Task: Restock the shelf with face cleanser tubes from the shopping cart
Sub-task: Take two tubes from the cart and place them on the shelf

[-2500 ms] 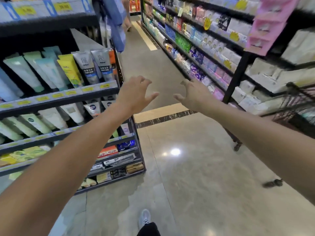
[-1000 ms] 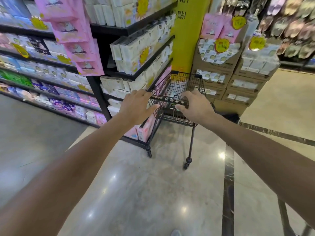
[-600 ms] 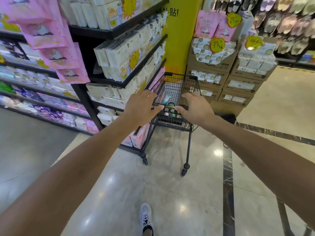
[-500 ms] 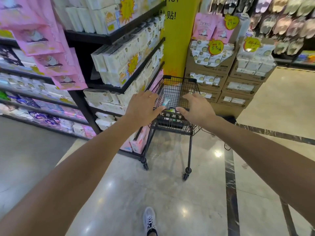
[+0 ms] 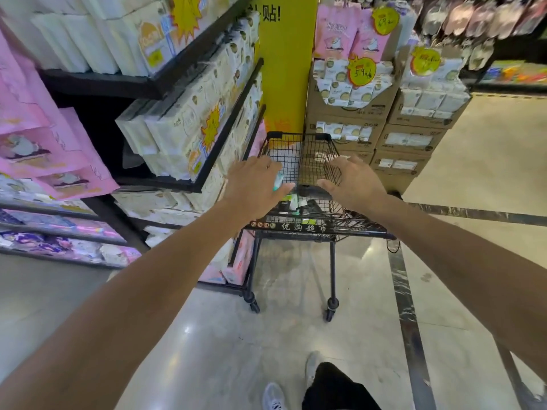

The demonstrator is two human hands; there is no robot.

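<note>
A black wire shopping cart (image 5: 305, 149) stands on the floor ahead of me, beside the end of a shelf unit. Face cleanser tubes (image 5: 291, 202) lie in its basket, one pale teal tube (image 5: 278, 182) showing past my left thumb. My left hand (image 5: 254, 184) hovers over the left side of the basket, fingers spread and holding nothing. My right hand (image 5: 352, 182) is over the right side, fingers spread too, empty. Both hands are past the cart handle (image 5: 307, 227). The cleanser shelf is out of view.
A black shelf unit (image 5: 207, 161) with white tissue packs stands left of the cart. Behind the cart are a yellow pillar (image 5: 284, 69) and stacked cardboard boxes (image 5: 408, 113) of tissues. Polished floor (image 5: 296, 335) opens to the right. My shoe (image 5: 273, 396) is below.
I turned away from the cleanser shelf and walked up to the cart. Both hands have moved forward past the handle and now hover over the basket.
</note>
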